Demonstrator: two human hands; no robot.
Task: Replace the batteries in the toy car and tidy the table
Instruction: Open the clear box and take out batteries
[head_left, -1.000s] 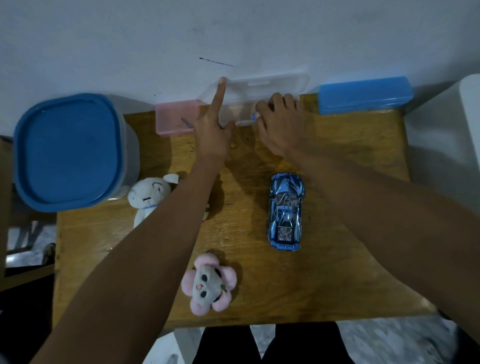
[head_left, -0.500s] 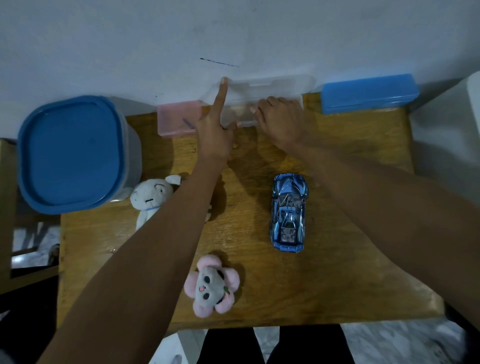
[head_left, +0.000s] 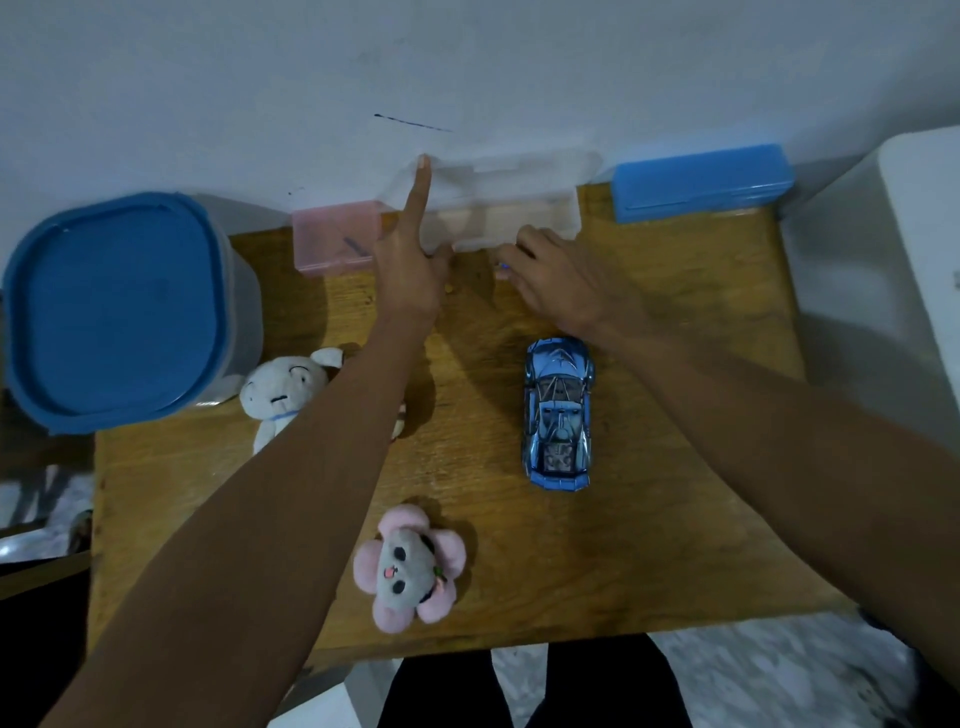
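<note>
While propping the clear box's (head_left: 498, 208) lid with the left hand's (head_left: 410, 270) straight forefinger, lift the small item, pinched by the right hand (head_left: 556, 280), out slowly.

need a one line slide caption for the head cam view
Left hand props the clear box lid open; right hand pinches something small beside it, toy car waiting.

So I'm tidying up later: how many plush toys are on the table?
2: a white plush beside the left forearm, partly hidden by it, and a pink-eared plush near the front edge.
</note>
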